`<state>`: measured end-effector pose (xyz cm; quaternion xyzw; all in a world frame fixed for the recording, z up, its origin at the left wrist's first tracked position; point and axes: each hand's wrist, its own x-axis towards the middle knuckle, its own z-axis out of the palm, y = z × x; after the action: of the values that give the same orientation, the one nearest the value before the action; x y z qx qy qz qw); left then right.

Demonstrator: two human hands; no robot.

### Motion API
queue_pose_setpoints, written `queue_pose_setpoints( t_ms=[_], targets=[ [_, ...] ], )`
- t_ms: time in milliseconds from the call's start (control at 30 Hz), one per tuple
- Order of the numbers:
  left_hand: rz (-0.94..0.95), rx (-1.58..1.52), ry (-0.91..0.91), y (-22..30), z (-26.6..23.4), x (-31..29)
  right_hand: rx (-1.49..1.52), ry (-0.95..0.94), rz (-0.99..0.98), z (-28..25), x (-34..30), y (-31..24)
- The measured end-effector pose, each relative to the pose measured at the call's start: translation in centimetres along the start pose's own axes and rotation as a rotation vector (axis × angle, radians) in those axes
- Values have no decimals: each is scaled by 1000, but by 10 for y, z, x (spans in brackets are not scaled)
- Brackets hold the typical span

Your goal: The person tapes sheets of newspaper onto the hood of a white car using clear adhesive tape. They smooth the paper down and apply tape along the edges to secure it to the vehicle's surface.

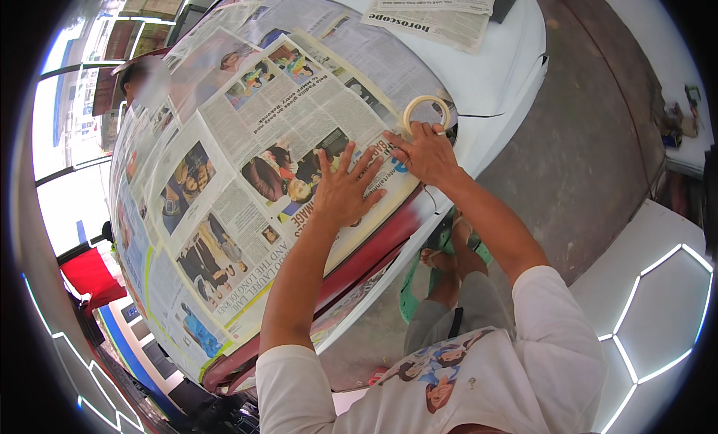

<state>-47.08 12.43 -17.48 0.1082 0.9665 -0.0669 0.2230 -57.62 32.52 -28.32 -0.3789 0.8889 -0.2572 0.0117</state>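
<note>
Sheets of newspaper (224,135) cover a broad curved car surface in front of me, with pale tape along several seams. My left hand (348,187) lies flat on the paper near its closest edge, fingers spread and nothing held. To its right, my right hand (425,156) rests at the paper's corner, thumb side reaching onto the sheet. Its curled fingers overlap the near rim of a roll of masking tape (425,99), which stands out beyond them. The undersides of those fingers are hidden.
White car bodywork (486,82) borders the paper on the right, with loose newspapers (434,22) on top. A dark red painted edge (374,243) runs below the sheet. Another person (149,82) is at the far left, near a red cloth (93,279). Grey floor (576,135) lies at right.
</note>
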Motion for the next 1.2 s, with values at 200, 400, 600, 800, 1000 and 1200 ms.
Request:
queue_pose_setpoints(
  t_ms=[200, 400, 600, 800, 1000, 1200],
  targets=[
    [12, 34, 15, 0, 4, 4, -35, -31, 77, -8, 11, 7],
    [10, 42, -39, 0, -1, 5, -41, 37, -53, -13, 5, -11],
    [-11, -58, 16, -4, -6, 1, 31, 3, -12, -10, 3, -22],
    [-82, -66, 122, -18, -7, -34, 47, 23, 31, -11, 0, -14],
    [-52, -17, -70, -18, -12, -32, 21, -15, 15, -10, 2, -6],
    [-50, -34, -135, -19, -20, -21, 19, -26, 111, -19, 8, 3]
  ],
)
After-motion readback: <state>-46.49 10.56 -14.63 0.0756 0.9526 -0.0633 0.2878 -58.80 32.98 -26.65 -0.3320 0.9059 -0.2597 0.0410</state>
